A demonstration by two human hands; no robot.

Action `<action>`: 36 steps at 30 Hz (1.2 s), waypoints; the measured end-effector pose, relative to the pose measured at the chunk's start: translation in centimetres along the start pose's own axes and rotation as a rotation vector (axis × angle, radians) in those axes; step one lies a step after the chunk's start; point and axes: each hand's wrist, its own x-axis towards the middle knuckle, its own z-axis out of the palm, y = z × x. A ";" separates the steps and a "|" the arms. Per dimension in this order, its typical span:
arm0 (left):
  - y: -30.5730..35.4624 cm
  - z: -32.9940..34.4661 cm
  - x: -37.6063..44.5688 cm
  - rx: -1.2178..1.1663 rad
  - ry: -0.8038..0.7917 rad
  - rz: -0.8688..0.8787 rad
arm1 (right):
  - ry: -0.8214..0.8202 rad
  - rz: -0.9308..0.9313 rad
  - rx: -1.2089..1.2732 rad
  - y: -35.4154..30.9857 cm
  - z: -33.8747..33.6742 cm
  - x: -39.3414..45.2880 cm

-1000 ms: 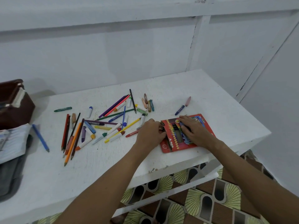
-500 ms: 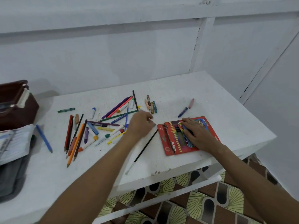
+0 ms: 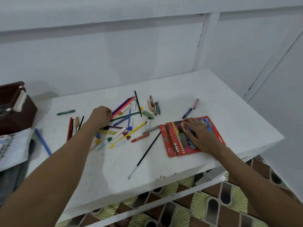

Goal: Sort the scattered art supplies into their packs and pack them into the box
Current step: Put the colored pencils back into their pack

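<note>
White table (image 3: pixel 213 95): right fingers (image 3: pixel 191 124) flat on crayon pack (image 3: pixel 173 141).

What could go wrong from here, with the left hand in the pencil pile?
1. The paintbrush lies loose with its tip near the table's front edge; a sweeping forearm could knock it off.
2. The left hand grips at crossed pencils; pulling one may scatter its neighbours.
3. The right hand only presses the red pack, which may slide.
</note>
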 end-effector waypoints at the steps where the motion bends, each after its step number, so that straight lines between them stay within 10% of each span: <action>1: 0.0 0.0 0.0 -0.016 -0.006 -0.005 | 0.000 0.002 0.000 0.0 0.1 0.1; 25: 1.0 -4.0 -4.2 -0.267 -0.045 -0.144 | 0.020 -0.001 0.037 -0.2 0.4 0.4; 31: 9.2 -0.5 -13.3 -0.820 -0.519 -0.217 | 0.004 0.015 0.097 -0.6 -0.3 0.5; 36: 14.0 2.8 -14.7 -0.979 -0.534 -0.339 | 0.023 0.022 0.133 -0.9 -0.4 0.2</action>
